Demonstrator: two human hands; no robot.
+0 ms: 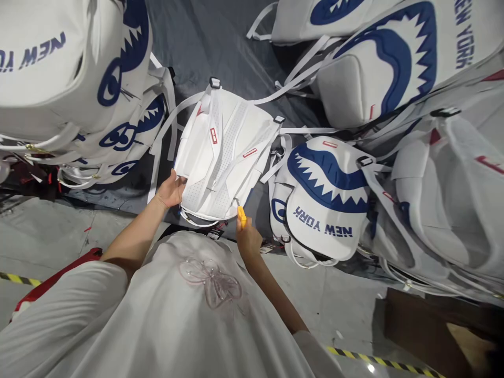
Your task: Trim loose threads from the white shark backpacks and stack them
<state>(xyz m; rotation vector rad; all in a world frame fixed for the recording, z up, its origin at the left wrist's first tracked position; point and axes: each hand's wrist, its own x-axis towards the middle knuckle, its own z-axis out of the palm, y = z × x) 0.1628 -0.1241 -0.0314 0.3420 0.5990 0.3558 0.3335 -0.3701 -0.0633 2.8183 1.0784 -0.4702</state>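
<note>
A white backpack point(232, 152) lies with its back panel and shoulder straps facing up, its top handle towards me. My left hand point(171, 190) grips its left side edge, the fingertips partly hidden against the fabric. In my right hand point(249, 239), closed, is a pair of yellow-handled thread snips point(241, 216). Their metal tip reaches the backpack's near right corner, by the base of a strap. A loose dark thread shows on the back panel near the straps.
Right of it sits a smaller white backpack point(325, 199) with a blue shark mouth and NEW YORK lettering. White backpacks point(51, 94) are stacked at the left; a large one point(346, 84) lies at the back right. Dark grey cloth point(220, 47) covers the table; a brown box point(425, 325) stands on the floor.
</note>
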